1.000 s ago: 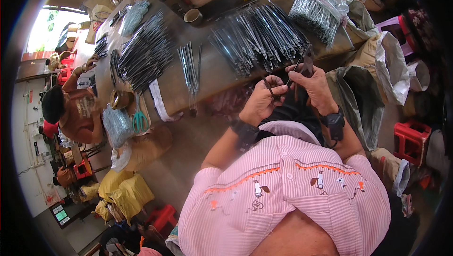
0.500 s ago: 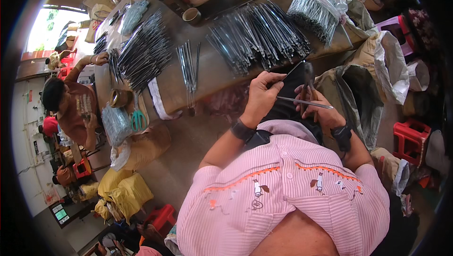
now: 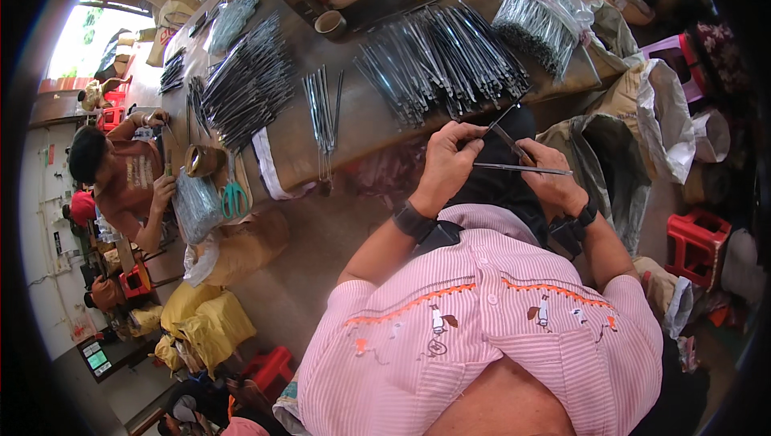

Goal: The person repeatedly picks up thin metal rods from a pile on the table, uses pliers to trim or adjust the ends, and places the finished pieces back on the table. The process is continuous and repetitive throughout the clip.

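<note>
Pliers (image 3: pixel 507 139) have swung over toward our left hand (image 3: pixel 444 159) since half a second ago, so tool and work now sit close, both just off the table's (image 3: pixel 365 140) near edge. Right hand (image 3: pixel 556 177) wraps the handles; jaw gap, we can't tell. Left fingers pinch metal strip (image 3: pixel 546 171) firmly, one bent piece or two, unclear.

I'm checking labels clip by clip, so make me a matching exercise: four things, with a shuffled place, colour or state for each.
1. left hand
2. right hand
3. scissors
4. bagged silvery rods

A. teal-handled
B. gripping a dark hand tool
C. on the table, beside loose dark strips
D. pinching a thin metal strip

Pairs: 1-D, 2-B, 3-A, 4-C
</note>
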A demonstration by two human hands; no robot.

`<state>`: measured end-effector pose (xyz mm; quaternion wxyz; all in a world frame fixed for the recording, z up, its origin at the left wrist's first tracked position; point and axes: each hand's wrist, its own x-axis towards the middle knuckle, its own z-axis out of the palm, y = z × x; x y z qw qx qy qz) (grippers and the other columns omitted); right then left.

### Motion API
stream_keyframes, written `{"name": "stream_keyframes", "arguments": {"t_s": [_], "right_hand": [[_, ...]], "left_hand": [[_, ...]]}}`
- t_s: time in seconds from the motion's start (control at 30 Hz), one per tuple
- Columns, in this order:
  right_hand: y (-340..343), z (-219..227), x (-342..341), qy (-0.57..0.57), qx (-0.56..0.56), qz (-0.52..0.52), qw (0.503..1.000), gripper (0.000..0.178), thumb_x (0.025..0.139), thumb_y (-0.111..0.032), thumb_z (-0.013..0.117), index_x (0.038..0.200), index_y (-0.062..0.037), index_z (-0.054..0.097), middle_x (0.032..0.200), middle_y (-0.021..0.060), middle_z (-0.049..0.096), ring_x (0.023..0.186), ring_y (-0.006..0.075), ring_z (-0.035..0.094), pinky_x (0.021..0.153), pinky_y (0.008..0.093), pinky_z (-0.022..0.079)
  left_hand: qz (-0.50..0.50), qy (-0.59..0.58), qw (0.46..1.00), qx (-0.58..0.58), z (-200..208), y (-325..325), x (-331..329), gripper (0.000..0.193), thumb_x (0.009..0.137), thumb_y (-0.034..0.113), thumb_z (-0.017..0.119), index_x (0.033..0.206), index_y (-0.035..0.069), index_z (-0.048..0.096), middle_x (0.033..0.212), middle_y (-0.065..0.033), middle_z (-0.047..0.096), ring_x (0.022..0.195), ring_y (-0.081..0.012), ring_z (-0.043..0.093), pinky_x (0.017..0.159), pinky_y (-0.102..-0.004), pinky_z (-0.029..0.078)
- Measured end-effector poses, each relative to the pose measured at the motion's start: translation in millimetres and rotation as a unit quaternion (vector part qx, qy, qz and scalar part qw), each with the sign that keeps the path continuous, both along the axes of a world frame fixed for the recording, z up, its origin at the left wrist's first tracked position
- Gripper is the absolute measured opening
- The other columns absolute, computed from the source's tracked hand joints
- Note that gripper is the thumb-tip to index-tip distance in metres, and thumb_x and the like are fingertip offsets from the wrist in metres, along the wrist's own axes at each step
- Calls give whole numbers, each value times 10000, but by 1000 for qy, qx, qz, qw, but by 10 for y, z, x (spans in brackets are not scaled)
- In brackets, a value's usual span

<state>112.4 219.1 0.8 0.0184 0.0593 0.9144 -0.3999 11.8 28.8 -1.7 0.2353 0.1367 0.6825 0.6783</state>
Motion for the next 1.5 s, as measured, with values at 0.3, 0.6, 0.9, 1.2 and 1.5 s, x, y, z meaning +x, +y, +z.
{"name": "stream_keyframes", "arguments": {"t_s": [0.3,0.6,0.9,1.2,1.5], "right_hand": [[-56,-77,6,-10,16,-7,1000,267,747,-129,557,1003,-75,607,782,222,617,764,430,588,659,473,464],[-41,-93,-66,-40,40,-26,998,273,734,-179,548,993,-96,578,786,196,620,781,419,586,698,502,462],[-223,-188,-299,-4,-64,15,998,299,767,-117,513,1058,-65,553,766,123,612,712,314,596,662,387,464],[-94,-322,-192,-43,-313,-96,944,291,787,-59,457,1058,1,546,705,28,561,596,92,509,554,239,417],[-54,-268,-142,-61,-431,-166,885,309,759,-61,458,1054,-11,539,724,49,563,584,116,527,523,236,421]], "left_hand": [[6,-29,999,-18,-12,-29,-2,165,808,-38,629,964,-30,681,827,-72,613,738,-136,576,685,-254,467],[-25,165,979,-119,142,-206,-103,394,800,266,730,1094,13,662,907,-117,540,818,-204,551,721,-299,462],[125,222,953,-166,-14,-544,-235,167,796,101,685,933,7,700,802,-156,591,739,-287,584,651,-352,458],[278,208,834,-430,-601,-1643,-1096,237,824,202,625,885,-22,672,886,-243,599,856,-397,580,767,-468,458],[244,258,815,-459,-749,-938,-1073,389,812,335,665,1029,12,661,997,-233,582,957,-401,555,852,-447,455]]}}
